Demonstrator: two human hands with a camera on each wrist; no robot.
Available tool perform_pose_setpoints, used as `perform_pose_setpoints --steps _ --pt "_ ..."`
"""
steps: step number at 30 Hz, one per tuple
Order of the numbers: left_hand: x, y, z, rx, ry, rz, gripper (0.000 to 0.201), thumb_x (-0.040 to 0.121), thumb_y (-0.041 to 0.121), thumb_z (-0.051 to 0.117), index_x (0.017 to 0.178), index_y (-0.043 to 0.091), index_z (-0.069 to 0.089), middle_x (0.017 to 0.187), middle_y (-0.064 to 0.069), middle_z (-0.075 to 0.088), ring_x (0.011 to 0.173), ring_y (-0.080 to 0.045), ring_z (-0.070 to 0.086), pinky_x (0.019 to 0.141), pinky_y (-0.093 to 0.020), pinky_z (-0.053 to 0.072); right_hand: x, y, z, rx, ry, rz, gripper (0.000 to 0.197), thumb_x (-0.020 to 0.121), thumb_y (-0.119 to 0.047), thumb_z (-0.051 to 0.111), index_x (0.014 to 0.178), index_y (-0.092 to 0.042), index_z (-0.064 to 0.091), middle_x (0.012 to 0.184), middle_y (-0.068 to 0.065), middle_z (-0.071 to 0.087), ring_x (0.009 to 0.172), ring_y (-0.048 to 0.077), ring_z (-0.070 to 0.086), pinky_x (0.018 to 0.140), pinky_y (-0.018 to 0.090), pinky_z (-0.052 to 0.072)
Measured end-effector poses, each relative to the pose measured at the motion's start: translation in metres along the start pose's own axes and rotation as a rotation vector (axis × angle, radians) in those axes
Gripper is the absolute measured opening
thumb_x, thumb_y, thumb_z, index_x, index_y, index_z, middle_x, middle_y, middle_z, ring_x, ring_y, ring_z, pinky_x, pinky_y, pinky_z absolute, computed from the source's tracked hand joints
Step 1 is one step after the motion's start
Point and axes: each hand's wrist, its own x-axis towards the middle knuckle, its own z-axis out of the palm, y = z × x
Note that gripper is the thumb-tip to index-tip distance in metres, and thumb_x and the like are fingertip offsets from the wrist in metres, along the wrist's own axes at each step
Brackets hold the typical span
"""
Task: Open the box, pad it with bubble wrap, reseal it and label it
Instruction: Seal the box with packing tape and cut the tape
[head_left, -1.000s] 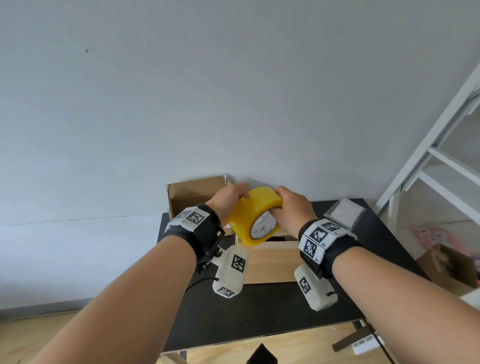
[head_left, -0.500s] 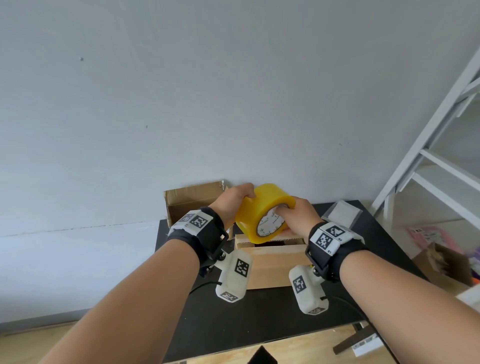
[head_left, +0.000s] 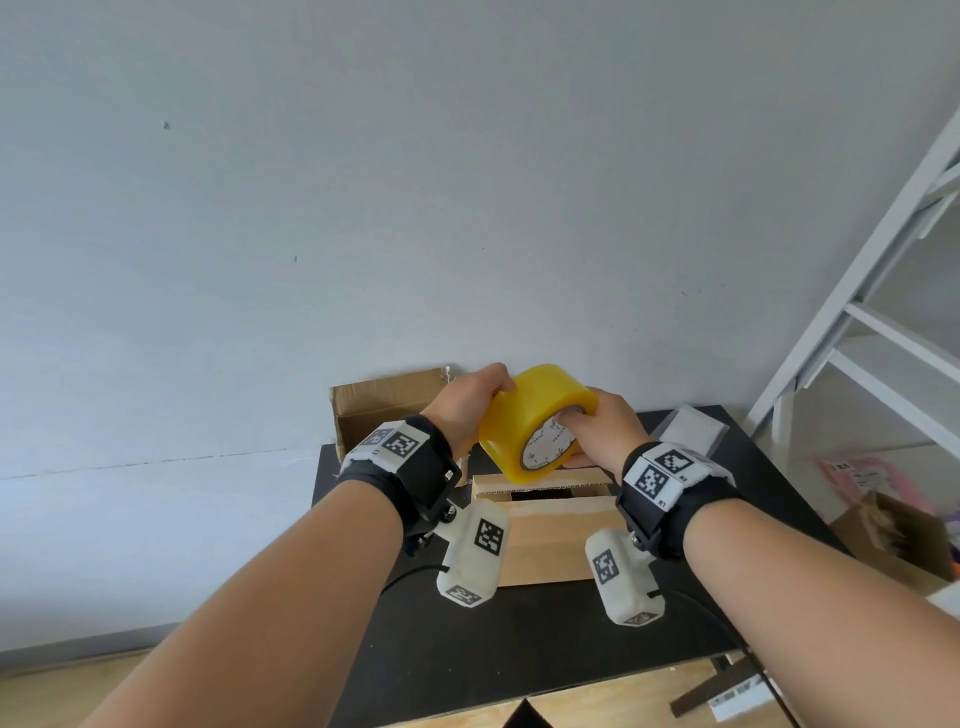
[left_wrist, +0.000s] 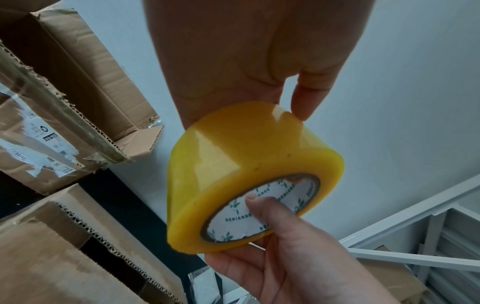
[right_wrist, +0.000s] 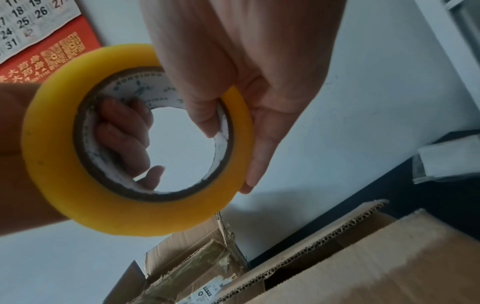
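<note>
Both hands hold a yellow tape roll (head_left: 524, 415) in the air above the brown cardboard box (head_left: 550, 540) on the black table (head_left: 467, 649). My left hand (head_left: 467, 405) grips the roll's far side; in the right wrist view its fingers (right_wrist: 122, 131) curl inside the core. My right hand (head_left: 597, 436) pinches the near rim, thumb (left_wrist: 254, 205) inside the printed white core. The box's top flaps are folded in, with a dark gap between them. The tape roll (left_wrist: 233, 164) shows no loose end.
A second, torn open cardboard box (head_left: 384, 410) stands at the table's back left against the wall. A clear flat packet (head_left: 691, 431) lies at the back right. A white shelf frame (head_left: 883, 312) and another carton (head_left: 893, 540) are on the right.
My right hand has shifted from the roll's outer edge to a pinch with the thumb inside the core. The roll has turned a little and stays above the box.
</note>
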Motion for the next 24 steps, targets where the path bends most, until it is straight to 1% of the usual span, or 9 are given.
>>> perform_pose_setpoints --steps 3,7,11,15,18,20,21,22,24 --pt "0.003 -0.004 0.002 -0.025 -0.054 -0.005 0.028 0.064 0.031 0.053 0.082 0.009 0.050 0.088 -0.013 0.042 0.085 -0.026 0.042 0.079 -0.041 0.036 0.003 0.007 0.000 -0.045 0.023 -0.007 0.011 0.090 -0.017 0.056 0.095 -0.008 0.060 0.098 0.015 0.065 0.091 0.034 0.065 0.073 0.052 0.058" --pt "0.000 -0.005 0.004 -0.088 -0.065 -0.013 0.019 0.064 0.026 0.050 0.074 0.011 0.044 0.076 -0.009 0.038 0.074 -0.023 0.039 0.075 -0.039 0.033 0.008 0.016 0.000 -0.105 0.037 -0.029 0.020 0.087 -0.021 0.056 0.095 -0.003 0.062 0.094 0.016 0.068 0.089 0.035 0.065 0.080 0.055 0.054" --pt "0.000 -0.006 0.006 -0.090 -0.067 0.026 0.024 0.064 0.021 0.048 0.085 0.010 0.043 0.083 -0.012 0.036 0.082 -0.025 0.037 0.076 -0.039 0.033 0.007 0.015 -0.001 -0.155 0.057 -0.052 0.022 0.089 -0.019 0.054 0.096 -0.001 0.063 0.095 0.017 0.068 0.090 0.034 0.064 0.082 0.053 0.053" --pt "-0.001 -0.009 0.008 -0.074 -0.064 0.016 0.007 0.082 0.007 0.038 0.085 0.006 0.044 0.082 -0.014 0.039 0.076 -0.025 0.042 0.069 -0.032 0.037 0.009 0.015 -0.003 -0.206 0.064 -0.082 0.019 0.088 -0.020 0.053 0.090 -0.004 0.063 0.090 0.016 0.067 0.086 0.036 0.064 0.078 0.054 0.054" --pt "0.002 -0.016 0.007 -0.075 -0.108 0.005 0.025 0.087 -0.001 0.029 0.090 -0.003 0.054 0.078 -0.014 0.053 0.070 -0.026 0.054 0.063 -0.028 0.045 0.007 0.017 -0.005 -0.195 0.065 -0.067 0.018 0.088 -0.020 0.054 0.090 -0.005 0.063 0.090 0.014 0.067 0.086 0.035 0.065 0.078 0.053 0.054" --pt "0.001 -0.016 0.008 -0.093 -0.136 0.003 0.030 0.092 0.006 0.030 0.078 0.002 0.056 0.069 -0.008 0.056 0.064 -0.023 0.056 0.058 -0.026 0.045 0.005 0.016 -0.005 -0.220 0.077 -0.070 0.019 0.089 -0.021 0.054 0.090 -0.005 0.063 0.091 0.013 0.068 0.087 0.033 0.064 0.079 0.051 0.054" --pt "0.000 -0.015 0.009 -0.099 -0.136 0.004 0.030 0.096 0.012 0.034 0.079 0.005 0.058 0.071 -0.008 0.059 0.067 -0.024 0.058 0.060 -0.027 0.047 0.004 0.016 -0.005 -0.235 0.081 -0.075 0.019 0.089 -0.021 0.053 0.090 -0.005 0.063 0.092 0.013 0.068 0.088 0.033 0.064 0.080 0.050 0.054" --pt "0.000 -0.014 0.010 -0.105 -0.123 0.008 0.028 0.099 0.019 0.038 0.091 0.005 0.062 0.082 -0.010 0.064 0.078 -0.027 0.061 0.066 -0.030 0.050 0.003 0.015 -0.005 -0.238 0.085 -0.079 0.019 0.089 -0.021 0.054 0.090 -0.005 0.063 0.092 0.013 0.068 0.088 0.033 0.063 0.081 0.050 0.054" --pt "-0.002 -0.013 0.010 -0.124 -0.106 0.009 0.029 0.100 0.023 0.043 0.115 0.004 0.060 0.106 -0.014 0.066 0.097 -0.030 0.062 0.078 -0.035 0.052 0.004 0.014 -0.005 -0.217 0.086 -0.084 0.018 0.089 -0.021 0.054 0.090 -0.005 0.063 0.091 0.014 0.067 0.086 0.034 0.064 0.078 0.052 0.054"
